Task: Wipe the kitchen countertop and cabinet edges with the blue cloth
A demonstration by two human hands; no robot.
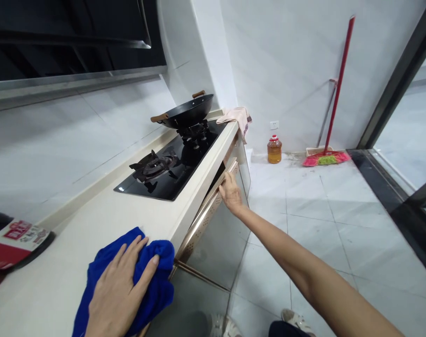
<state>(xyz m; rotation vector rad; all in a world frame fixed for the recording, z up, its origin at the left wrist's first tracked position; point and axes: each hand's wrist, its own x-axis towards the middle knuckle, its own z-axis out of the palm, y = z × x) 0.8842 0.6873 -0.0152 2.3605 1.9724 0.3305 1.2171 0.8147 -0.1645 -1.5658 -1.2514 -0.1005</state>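
Observation:
My left hand point(119, 285) lies flat with fingers spread on a blue cloth point(153, 281) at the front edge of the cream countertop point(75, 243). My right hand point(230, 191) reaches out to the gold perforated drawer front point(205, 217) under the hob, fingers curled on its top edge. A black glass gas hob point(170, 171) sits in the counter, with a black wok point(188, 112) on its far burner.
A pink cloth point(238, 114) lies at the counter's far end. A bottle of oil point(274, 150) and a red-handled broom point(330, 140) stand by the far wall on the tiled floor. A red-and-white packet point(12, 241) lies at the left. A dark range hood point(72, 32) hangs overhead.

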